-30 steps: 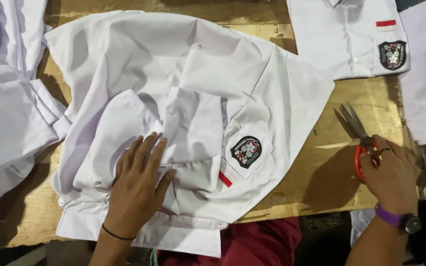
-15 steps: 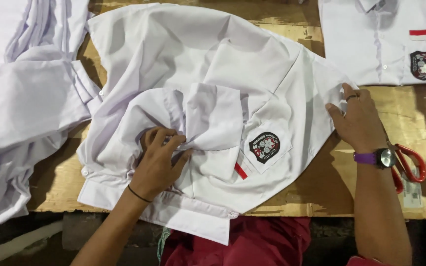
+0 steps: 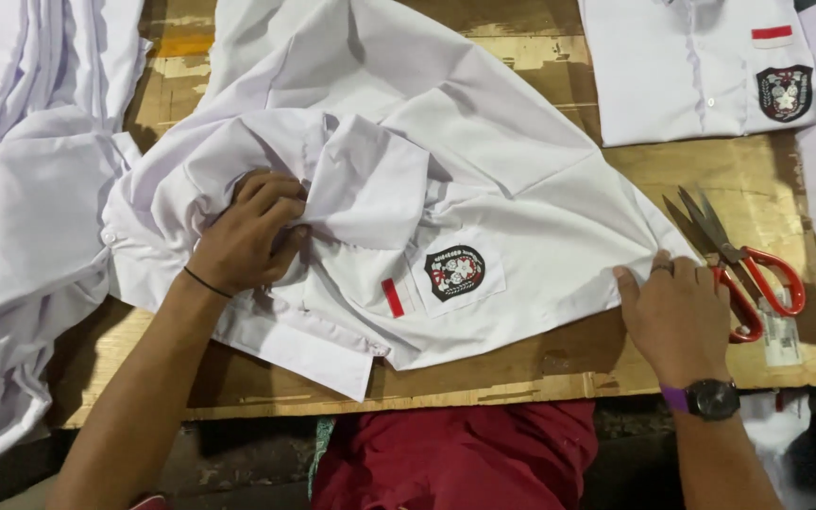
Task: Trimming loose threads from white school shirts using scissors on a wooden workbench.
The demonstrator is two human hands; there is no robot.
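Shirt (image 3: pixel 484 161) lies white, crumpled, with dark round badge (image 3: pixel 454 272).

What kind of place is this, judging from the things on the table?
Probably a garment workshop or a uniform finishing table. Several alike white shirts lie about: one under the hands, a folded one with the same badge, and a pile. Red-handled scissors rest on the rough plywood table.

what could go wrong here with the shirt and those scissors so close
The scissors lie open right beside the right hand, so a sideways move might nick the fingers or snag the white shirt. The left hand bunches the fabric, which may set creases.
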